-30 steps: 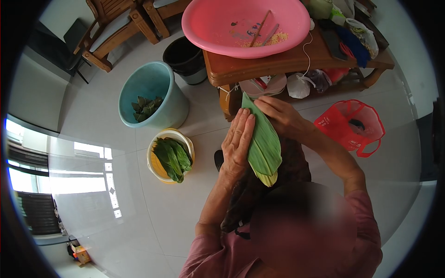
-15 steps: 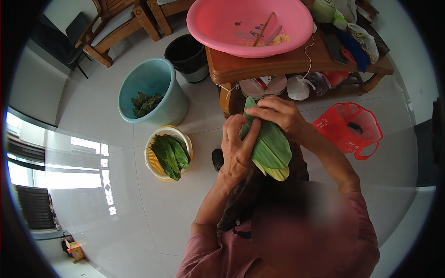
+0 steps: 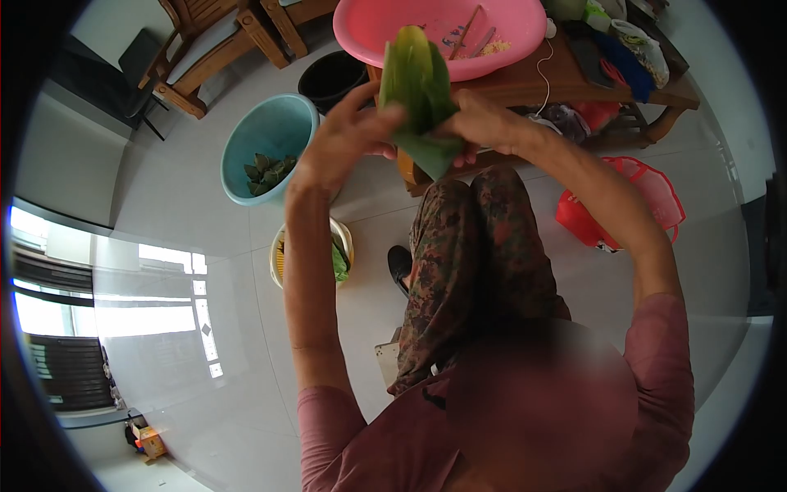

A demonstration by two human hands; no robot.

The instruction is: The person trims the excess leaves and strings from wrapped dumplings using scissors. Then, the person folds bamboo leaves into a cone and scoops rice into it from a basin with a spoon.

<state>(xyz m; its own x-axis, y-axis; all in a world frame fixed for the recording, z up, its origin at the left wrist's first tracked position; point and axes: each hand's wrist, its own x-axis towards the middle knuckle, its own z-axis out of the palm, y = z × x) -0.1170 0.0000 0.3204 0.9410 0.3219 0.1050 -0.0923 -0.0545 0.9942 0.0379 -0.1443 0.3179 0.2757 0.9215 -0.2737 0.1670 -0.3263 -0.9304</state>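
A folded bundle of broad green leaves (image 3: 418, 90) is lifted over the table's near edge, its yellowish ends pointing up and its tip folded below. My right hand (image 3: 484, 123) grips the lower part of these leaves from the right, its fingertips partly under the fold. Close against their left side is my left hand (image 3: 348, 135), its fingers spread and slightly blurred. Behind the leaves, the pink basin (image 3: 361, 37) contains pale grains, a stick and a flat grey utensil.
A teal bucket (image 3: 232, 152) holds several leaf-wrapped parcels (image 3: 269, 172). More leaves (image 3: 338, 258) lie in a pale yellow basket (image 3: 348, 238), partly behind my left forearm. A black bucket (image 3: 332, 78), wooden table (image 3: 525, 90) and red bag (image 3: 582, 221) stand nearby.
Both hands have moved up and forward, from over my lap toward the basin. The leaves have turned so their yellowish ends point up. My left fingers have spread from their pinch.
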